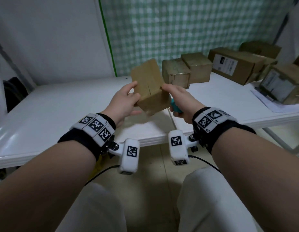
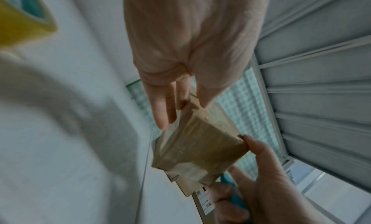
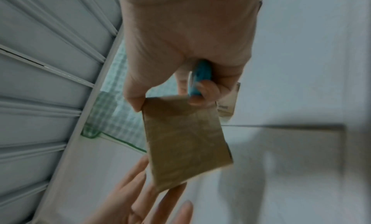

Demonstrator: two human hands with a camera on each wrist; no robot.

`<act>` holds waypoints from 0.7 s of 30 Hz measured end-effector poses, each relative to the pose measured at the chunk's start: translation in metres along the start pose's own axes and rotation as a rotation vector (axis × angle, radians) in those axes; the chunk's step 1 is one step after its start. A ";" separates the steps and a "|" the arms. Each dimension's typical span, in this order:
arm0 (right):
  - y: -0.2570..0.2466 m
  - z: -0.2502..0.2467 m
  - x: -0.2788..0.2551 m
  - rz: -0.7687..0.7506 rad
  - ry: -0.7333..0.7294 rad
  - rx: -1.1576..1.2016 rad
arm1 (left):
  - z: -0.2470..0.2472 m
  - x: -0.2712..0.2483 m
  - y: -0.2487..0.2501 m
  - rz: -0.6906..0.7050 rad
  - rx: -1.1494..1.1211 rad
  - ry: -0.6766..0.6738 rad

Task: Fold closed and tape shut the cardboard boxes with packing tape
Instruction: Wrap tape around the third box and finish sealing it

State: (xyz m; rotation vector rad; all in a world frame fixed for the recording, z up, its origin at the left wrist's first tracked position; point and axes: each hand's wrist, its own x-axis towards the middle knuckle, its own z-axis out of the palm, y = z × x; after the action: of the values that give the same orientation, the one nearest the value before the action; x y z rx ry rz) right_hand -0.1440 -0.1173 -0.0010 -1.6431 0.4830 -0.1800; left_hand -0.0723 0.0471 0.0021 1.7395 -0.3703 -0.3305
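A small brown cardboard box is held tilted in the air above the white table, its flaps folded shut with a seam across the near face. My left hand touches its left side, thumb on top and straight fingers underneath. In the left wrist view those fingers lie flat against the box. My right hand pinches the box's right corner with the thumb while its other fingers curl round a blue tool. The right wrist view shows the tool above the box.
Several closed cardboard boxes stand along the back right of the table, some with white labels. More boxes and a sheet of paper sit at the right edge. A green checked curtain hangs behind.
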 end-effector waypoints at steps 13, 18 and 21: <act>-0.060 -0.056 0.129 -0.472 0.626 -0.474 | 0.024 0.119 0.029 0.056 0.279 -0.068; -0.061 -0.055 0.182 -0.453 0.698 -0.617 | 0.025 0.160 0.010 0.051 0.294 -0.068; -0.060 -0.052 0.201 -0.407 0.695 -0.621 | 0.024 0.174 -0.001 0.022 0.304 -0.073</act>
State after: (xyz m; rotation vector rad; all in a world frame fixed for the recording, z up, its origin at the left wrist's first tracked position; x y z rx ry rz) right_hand 0.0285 -0.2436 0.0318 -2.2687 0.7698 -1.0083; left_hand 0.0755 -0.0477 -0.0070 2.0222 -0.5130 -0.3348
